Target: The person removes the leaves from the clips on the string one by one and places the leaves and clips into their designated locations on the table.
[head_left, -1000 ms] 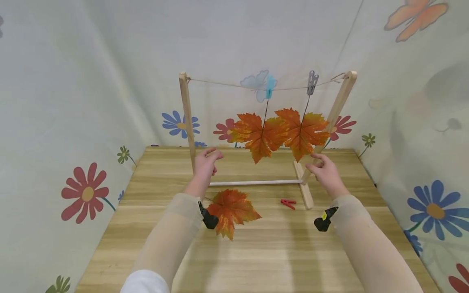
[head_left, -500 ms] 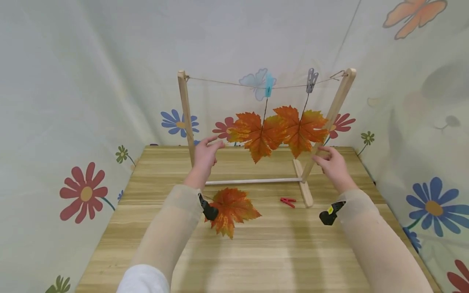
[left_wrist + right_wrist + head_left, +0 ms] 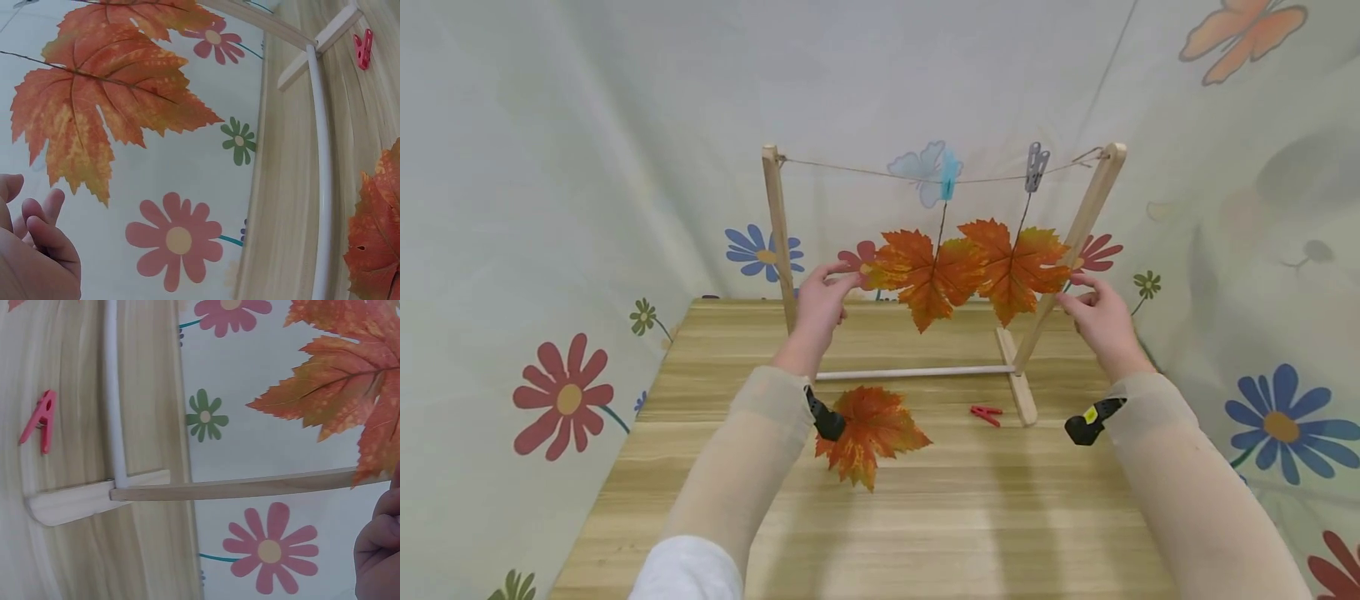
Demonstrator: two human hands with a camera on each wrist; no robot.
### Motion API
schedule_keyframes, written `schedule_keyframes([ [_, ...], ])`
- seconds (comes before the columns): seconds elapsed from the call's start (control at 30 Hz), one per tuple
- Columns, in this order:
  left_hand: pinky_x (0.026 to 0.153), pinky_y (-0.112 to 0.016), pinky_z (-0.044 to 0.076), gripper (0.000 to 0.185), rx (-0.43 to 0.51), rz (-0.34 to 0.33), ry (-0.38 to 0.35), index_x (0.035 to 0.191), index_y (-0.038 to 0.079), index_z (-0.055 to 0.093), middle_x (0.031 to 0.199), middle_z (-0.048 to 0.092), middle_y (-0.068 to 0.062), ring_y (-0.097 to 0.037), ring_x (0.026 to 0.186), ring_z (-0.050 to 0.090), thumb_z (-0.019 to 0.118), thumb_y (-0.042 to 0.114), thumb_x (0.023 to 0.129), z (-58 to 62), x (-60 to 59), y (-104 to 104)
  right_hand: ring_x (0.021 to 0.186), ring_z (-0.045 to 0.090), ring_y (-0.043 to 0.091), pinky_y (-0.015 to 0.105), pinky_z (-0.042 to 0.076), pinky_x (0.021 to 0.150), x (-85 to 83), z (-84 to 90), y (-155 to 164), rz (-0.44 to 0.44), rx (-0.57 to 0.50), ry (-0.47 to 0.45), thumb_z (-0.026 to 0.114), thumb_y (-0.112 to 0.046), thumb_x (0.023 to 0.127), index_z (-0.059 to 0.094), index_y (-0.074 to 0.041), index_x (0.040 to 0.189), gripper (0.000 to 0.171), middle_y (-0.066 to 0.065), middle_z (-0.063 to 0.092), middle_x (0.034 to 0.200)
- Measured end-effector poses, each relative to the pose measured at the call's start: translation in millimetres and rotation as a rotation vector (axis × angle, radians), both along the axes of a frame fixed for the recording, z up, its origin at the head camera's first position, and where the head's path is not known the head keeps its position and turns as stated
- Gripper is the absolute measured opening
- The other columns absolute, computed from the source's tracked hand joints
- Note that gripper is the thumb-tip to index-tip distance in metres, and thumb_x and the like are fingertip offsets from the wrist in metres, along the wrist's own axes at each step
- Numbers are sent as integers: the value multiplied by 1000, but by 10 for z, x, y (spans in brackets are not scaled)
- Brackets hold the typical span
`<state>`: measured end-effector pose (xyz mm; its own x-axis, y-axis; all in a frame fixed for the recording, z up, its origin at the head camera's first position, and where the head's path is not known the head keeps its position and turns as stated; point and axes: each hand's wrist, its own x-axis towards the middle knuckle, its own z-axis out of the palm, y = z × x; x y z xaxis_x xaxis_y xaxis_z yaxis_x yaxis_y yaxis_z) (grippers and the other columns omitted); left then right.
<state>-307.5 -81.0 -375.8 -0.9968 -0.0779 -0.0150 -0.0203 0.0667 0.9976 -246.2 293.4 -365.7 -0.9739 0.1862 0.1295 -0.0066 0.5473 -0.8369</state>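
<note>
My left hand (image 3: 820, 302) is raised at the outer edge of the left hanging leaf (image 3: 917, 273), thumb and forefinger a little parted with their tips at the leaf's margin; I cannot tell whether they have closed on it, and the left wrist view shows the fingers (image 3: 39, 232) loosely curled just below the blade, holding nothing there. My right hand (image 3: 1101, 321) is raised at the outer edge of the right hanging leaf (image 3: 1017, 265), fingers relaxed and apart, beside the slanted right post (image 3: 1078, 237). Each leaf hangs by its stem from a peg on the string (image 3: 857, 172): the blue peg (image 3: 950, 174) and the grey peg (image 3: 1036, 167). Risks, as I judge them: a sideways tug could draw a stem out of its peg, and a nudge of my right hand against the post could shift the light wooden frame (image 3: 772, 237). A third leaf (image 3: 868, 429) and a red peg (image 3: 987, 413) lie on the table (image 3: 970, 517), near the frame's base.
</note>
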Motion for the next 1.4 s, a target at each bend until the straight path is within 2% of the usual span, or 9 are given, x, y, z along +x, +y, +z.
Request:
schedule_keyframes([
  [0.17, 37, -21, 35, 41, 20, -8, 28, 114, 22, 53, 94, 62, 2, -11, 39, 37, 64, 36, 76, 72, -20, -6, 54, 40, 16, 29, 36, 48, -18, 142, -20, 14, -36, 21, 55, -40, 82, 40, -13, 125, 53, 5, 49, 80],
  [0.47, 38, -22, 36, 42, 12, -33, 75, 113, 23, 54, 97, 60, 0, -13, 40, 38, 65, 37, 75, 262, -23, 34, 50, 37, 13, 26, 34, 44, -46, 336, -76, 31, -69, 80, 56, -34, 83, 41, -13, 126, 50, 6, 46, 77],
  [0.73, 41, -23, 39, 40, -18, -76, 83, 113, 23, 54, 96, 59, -1, -15, 47, 45, 64, 36, 76, 383, -49, 108, 54, 38, 19, 27, 35, 45, -61, 445, -135, 33, -25, 58, 54, -40, 83, 42, -17, 126, 50, 6, 43, 80],
  [1.0, 39, -22, 37, 36, -25, -122, 112, 112, 22, 54, 98, 60, 2, -21, 47, 46, 63, 33, 78, 458, -66, 145, 52, 39, 18, 29, 34, 45, -84, 559, -214, 45, -4, 64, 53, -39, 83, 42, -18, 126, 50, 14, 47, 83],
  [1.23, 43, -27, 40, 38, -12, -167, 103, 115, 20, 53, 99, 60, 0, -19, 46, 46, 62, 27, 80, 620, -20, 205, 59, 40, 21, 30, 37, 48, -115, 644, -295, 41, 48, 64, 52, -44, 82, 43, -24, 126, 49, 16, 48, 86],
  [1.3, 43, -27, 40, 36, -10, -181, 108, 115, 18, 53, 100, 59, -3, -18, 49, 46, 61, 24, 81, 683, 3, 232, 61, 41, 23, 30, 37, 48, -128, 665, -318, 48, 43, 68, 52, -44, 82, 44, -24, 125, 48, 15, 48, 87],
  [1.4, 41, -25, 38, 35, -18, -193, 117, 114, 18, 53, 99, 59, -3, -17, 49, 45, 61, 22, 81, 710, -4, 267, 66, 42, 25, 30, 37, 50, -150, 685, -359, 60, 26, 75, 53, -42, 82, 44, -23, 125, 47, 14, 49, 88],
])
